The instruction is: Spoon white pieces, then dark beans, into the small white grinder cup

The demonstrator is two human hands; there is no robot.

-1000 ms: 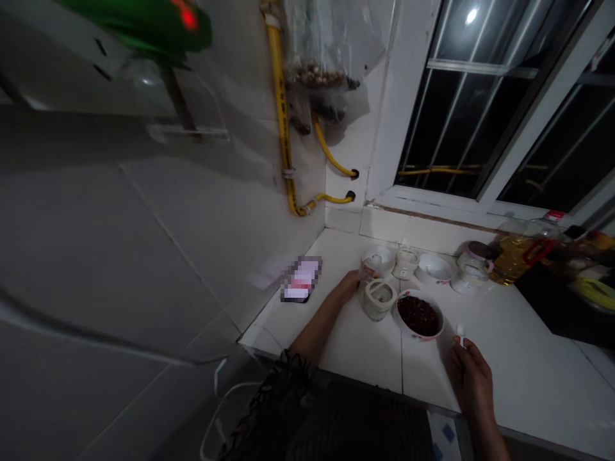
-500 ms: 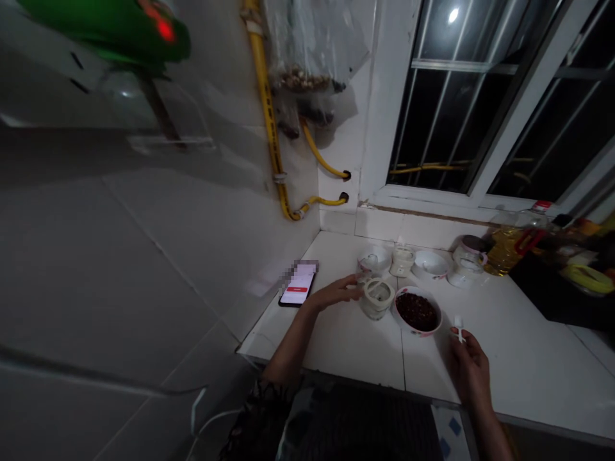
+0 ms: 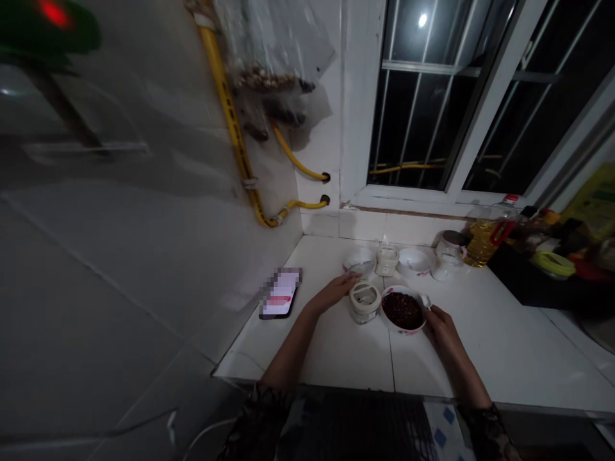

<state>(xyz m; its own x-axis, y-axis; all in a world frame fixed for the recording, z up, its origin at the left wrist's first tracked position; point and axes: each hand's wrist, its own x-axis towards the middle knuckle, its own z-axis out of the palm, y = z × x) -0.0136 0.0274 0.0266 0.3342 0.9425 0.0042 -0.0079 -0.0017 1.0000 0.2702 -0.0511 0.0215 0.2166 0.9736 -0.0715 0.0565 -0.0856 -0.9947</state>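
My left hand (image 3: 339, 289) is at the far left side of a small glass jar (image 3: 365, 312) with a white rim. Its fingertips hold what looks like the jar's clear raised lid (image 3: 361, 269). Between the fingers of my right hand (image 3: 442, 323) is a small white spoon (image 3: 426, 301), its tip at the right rim of a bowl. That white bowl (image 3: 406, 331) with pink marks holds a dark red, flaky mass, which resembles crushed chilli. The jar stands just left of the bowl.
Behind stand a white bowl (image 3: 349, 261), a second small jar (image 3: 386, 262), another white bowl (image 3: 414, 261) and a larger glass jar (image 3: 448, 259). An oil bottle (image 3: 480, 240) and a black box (image 3: 516, 282) are at right. A phone (image 3: 283, 294) lies at left.
My right hand has moved left with the spoon, from beside the bowl to its right rim. My left hand stays at the jar. The whole view has shifted somewhat.
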